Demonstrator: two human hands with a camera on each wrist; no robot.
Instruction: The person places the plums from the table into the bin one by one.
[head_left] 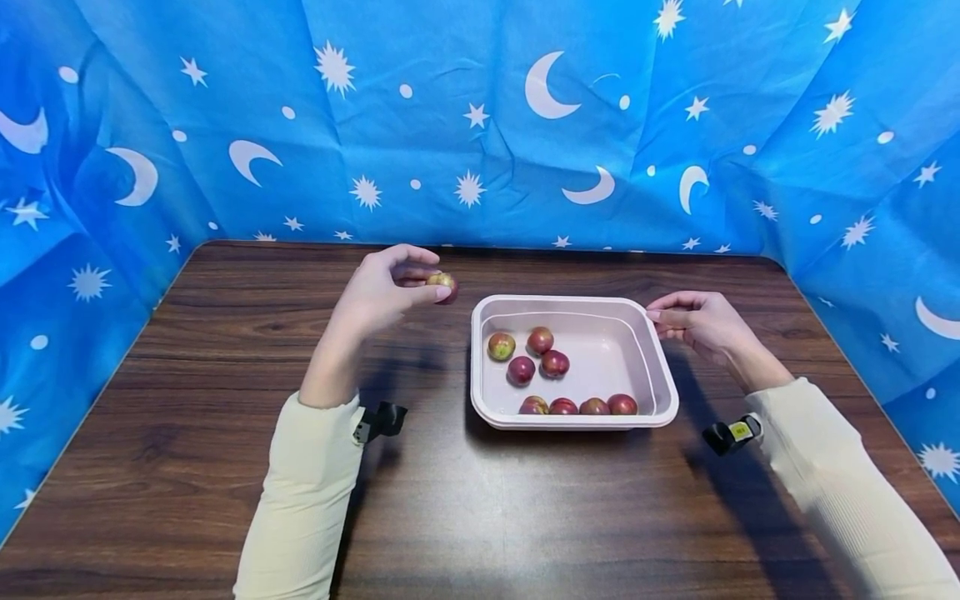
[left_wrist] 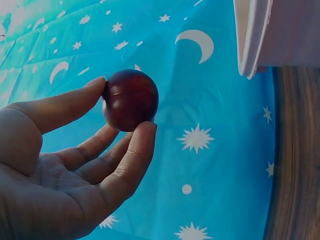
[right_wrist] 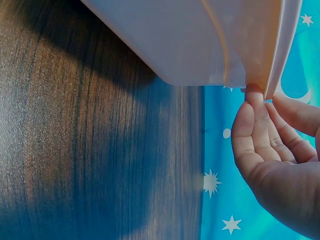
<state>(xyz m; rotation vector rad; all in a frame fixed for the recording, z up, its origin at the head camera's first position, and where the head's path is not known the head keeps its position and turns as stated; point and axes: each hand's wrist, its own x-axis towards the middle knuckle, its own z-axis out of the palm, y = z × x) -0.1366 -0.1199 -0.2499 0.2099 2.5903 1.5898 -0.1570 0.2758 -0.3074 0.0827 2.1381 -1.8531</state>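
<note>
A pale pink rectangular tray (head_left: 660, 367) sits at the middle of the brown wooden table and holds several small red and yellow-green plums (head_left: 553, 363). My left hand (head_left: 390, 287) is raised just left of the tray's far left corner and pinches one dark red plum (head_left: 444, 286) between thumb and fingertips; the left wrist view shows that plum (left_wrist: 131, 99) close up. My right hand (head_left: 690, 321) grips the tray's far right rim, and in the right wrist view its fingers (right_wrist: 260, 125) pinch the rim (right_wrist: 280, 55) from below and outside.
A blue cloth with white moons and stars (head_left: 480, 125) walls the table on the back and both sides. The table (head_left: 225, 417) shows bare wood to the left, front and right of the tray.
</note>
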